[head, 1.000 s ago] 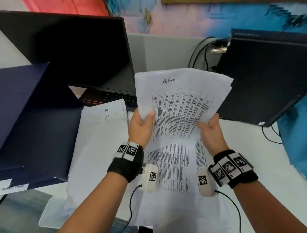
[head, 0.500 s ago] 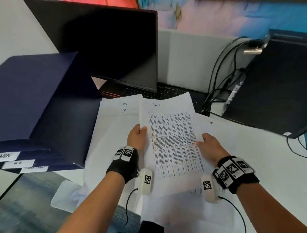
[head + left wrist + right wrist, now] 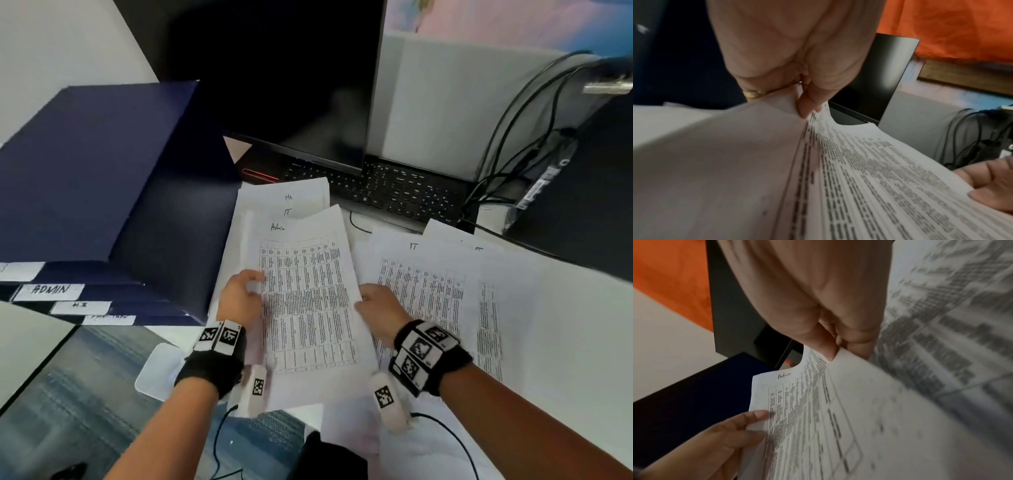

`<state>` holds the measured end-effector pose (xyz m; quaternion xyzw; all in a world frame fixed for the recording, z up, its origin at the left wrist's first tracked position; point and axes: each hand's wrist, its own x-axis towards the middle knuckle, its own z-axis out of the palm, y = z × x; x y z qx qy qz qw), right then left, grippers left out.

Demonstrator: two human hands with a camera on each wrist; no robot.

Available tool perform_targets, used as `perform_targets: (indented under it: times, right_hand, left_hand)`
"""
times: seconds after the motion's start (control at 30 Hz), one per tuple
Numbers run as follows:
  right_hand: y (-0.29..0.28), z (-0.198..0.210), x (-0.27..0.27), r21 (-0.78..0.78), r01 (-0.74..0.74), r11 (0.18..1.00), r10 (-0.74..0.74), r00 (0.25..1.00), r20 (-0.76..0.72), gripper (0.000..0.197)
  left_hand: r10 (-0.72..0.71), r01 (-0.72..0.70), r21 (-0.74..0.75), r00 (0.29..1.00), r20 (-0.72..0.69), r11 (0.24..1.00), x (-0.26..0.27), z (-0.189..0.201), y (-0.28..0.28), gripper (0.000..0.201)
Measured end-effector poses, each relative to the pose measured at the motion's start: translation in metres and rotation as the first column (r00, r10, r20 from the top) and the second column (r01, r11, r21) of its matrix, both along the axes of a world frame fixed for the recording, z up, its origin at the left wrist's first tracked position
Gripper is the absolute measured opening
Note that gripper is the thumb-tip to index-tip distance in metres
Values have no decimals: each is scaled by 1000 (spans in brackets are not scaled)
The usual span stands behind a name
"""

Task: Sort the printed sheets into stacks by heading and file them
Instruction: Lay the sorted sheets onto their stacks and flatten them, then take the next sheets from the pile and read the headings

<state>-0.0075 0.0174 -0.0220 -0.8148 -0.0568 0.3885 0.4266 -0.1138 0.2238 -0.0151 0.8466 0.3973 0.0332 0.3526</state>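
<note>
White flexed printed sheet [image 3: 308, 301], two-handed.

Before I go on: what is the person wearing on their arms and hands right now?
Both forearms are bare, with no sleeves. Each wrist carries a black band bearing white square tags with black coded patterns, and a white capsule-shaped unit with its own tag and a thin black cable. A gold ring sits on a left-hand finger.

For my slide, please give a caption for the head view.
Both hands hold the white printed "Admin" sheet above sorted paper stacks.
</note>
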Motion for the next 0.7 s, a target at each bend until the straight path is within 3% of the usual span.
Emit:
perform_targets:
  times: [0.17, 0.3, 0.47, 0.53, 0.6, 0.7]
  right_hand:
    - [34, -13, -12, -123, -96, 988, 99, 995, 18, 16]
    - [42, -16, -21, -116, -93, 989, 93, 996, -9, 31]
    - [48, -16, -25, -127, -177, 976, 182, 983, 27, 21]
    - [52, -14, -27, -166, -293, 942, 307, 949, 70, 16]
    - [53, -7, -29, -207, -379, 902, 402, 912, 78, 19]
    - [48, -2, -28, -209, -385, 899, 405, 912, 62, 21]
  left_hand:
    - [-72, 76, 11, 977, -203, 997, -13, -10, 33, 44]
    - [-131, 140, -2, 922, -363, 990, -19, -20, 37, 55]
    - [-156, 316, 204, 817, -555, 926, -18, -25, 25, 73]
    - [-143, 348, 255, 799, -583, 902, -16, -30, 19, 68]
    - [-149, 327, 215, 801, -579, 920, -15, -34, 17, 62]
    - [-181, 290, 114, 814, -552, 950, -14, -34, 18, 65]
